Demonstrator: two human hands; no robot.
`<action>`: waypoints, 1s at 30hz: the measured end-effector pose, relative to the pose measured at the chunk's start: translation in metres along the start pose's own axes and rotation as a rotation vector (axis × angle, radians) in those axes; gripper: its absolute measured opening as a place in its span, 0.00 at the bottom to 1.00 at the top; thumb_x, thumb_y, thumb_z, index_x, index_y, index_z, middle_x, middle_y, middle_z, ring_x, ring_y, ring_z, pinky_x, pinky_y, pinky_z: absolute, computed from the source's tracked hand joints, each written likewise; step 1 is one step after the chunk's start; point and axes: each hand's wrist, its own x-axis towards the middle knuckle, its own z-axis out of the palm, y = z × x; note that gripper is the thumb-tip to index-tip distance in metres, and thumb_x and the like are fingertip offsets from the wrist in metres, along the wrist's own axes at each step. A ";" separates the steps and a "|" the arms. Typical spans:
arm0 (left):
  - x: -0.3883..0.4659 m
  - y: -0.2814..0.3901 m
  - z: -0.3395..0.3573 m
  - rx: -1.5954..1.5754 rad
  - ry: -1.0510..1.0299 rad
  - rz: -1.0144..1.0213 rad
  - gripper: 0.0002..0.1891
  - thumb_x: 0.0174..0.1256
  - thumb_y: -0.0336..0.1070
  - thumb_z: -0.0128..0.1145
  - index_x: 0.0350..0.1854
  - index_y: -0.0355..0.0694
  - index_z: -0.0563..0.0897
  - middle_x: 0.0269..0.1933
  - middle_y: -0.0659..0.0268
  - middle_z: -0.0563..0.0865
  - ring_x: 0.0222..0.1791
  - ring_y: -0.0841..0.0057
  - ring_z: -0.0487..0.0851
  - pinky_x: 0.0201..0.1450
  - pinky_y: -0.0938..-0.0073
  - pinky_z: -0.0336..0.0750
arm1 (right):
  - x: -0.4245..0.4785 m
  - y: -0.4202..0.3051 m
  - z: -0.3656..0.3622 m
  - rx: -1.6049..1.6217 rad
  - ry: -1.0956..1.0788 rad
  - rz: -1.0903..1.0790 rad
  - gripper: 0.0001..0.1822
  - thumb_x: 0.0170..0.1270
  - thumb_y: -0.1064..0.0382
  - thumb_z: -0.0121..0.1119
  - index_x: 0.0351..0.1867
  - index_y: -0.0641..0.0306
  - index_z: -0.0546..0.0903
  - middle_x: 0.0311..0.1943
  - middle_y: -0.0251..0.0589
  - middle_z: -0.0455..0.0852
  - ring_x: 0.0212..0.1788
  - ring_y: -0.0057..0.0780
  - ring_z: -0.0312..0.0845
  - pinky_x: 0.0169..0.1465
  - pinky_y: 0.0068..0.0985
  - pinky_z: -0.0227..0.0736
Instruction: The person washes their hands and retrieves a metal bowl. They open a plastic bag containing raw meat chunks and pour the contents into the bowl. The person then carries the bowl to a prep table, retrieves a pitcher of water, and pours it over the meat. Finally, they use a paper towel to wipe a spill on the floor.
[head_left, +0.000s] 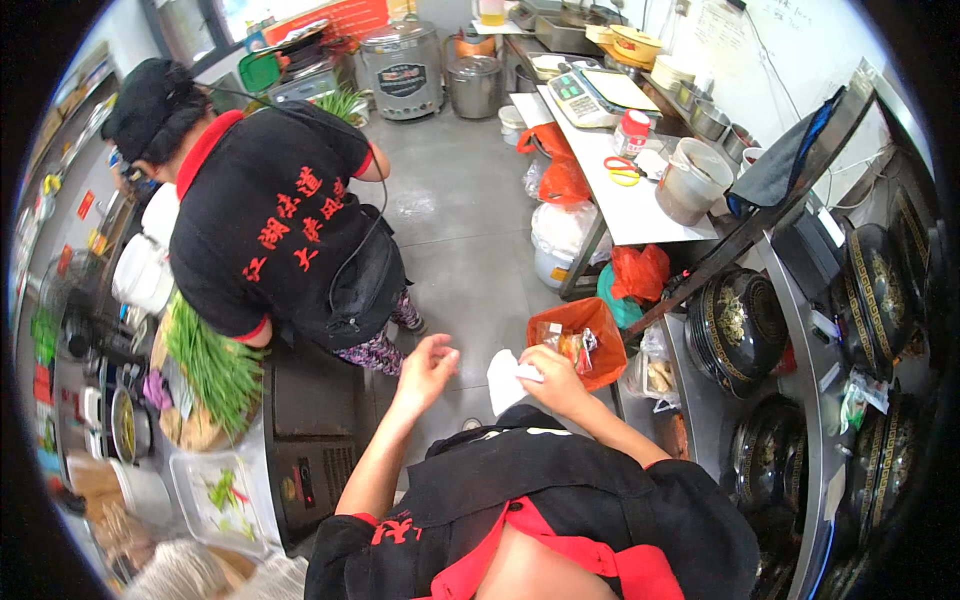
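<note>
My right hand (553, 381) is closed on a white paper tissue (505, 382), which hangs down from its fingers in front of my apron. My left hand (429, 373) is raised beside it with its fingers curled apart and nothing in them. A gap separates the two hands. Just beyond my right hand stands a bin with an orange-red plastic liner (611, 360), holding some wrappers.
A co-worker (277, 217) in a black shirt stands at the left counter, near a pile of green scallions (217, 360). A clear tray (217, 502) holds peppers. At right are a worktop (600, 184) with scissors (622, 171) and shelves with black lidded pots (739, 330).
</note>
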 end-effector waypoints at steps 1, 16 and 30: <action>0.020 -0.002 -0.009 0.015 0.012 0.013 0.18 0.58 0.34 0.54 0.50 0.33 0.71 0.36 0.60 0.82 0.29 0.77 0.82 0.32 0.78 0.74 | 0.009 0.011 0.001 -0.027 0.041 0.093 0.10 0.47 0.67 0.63 0.30 0.67 0.75 0.32 0.46 0.78 0.35 0.41 0.76 0.37 0.30 0.71; 0.381 0.020 -0.027 -0.039 -0.043 0.004 0.19 0.58 0.32 0.53 0.52 0.32 0.69 0.36 0.62 0.80 0.28 0.79 0.81 0.31 0.80 0.74 | 0.219 0.250 -0.014 -0.098 0.336 0.665 0.13 0.50 0.61 0.61 0.33 0.68 0.77 0.25 0.51 0.80 0.29 0.42 0.78 0.34 0.31 0.71; 0.790 0.044 -0.031 -0.250 0.209 -0.052 0.17 0.59 0.31 0.52 0.50 0.31 0.69 0.36 0.59 0.79 0.24 0.79 0.80 0.24 0.81 0.73 | 0.570 0.366 -0.040 0.008 0.171 0.290 0.12 0.46 0.71 0.61 0.35 0.67 0.76 0.27 0.47 0.79 0.31 0.37 0.78 0.35 0.25 0.70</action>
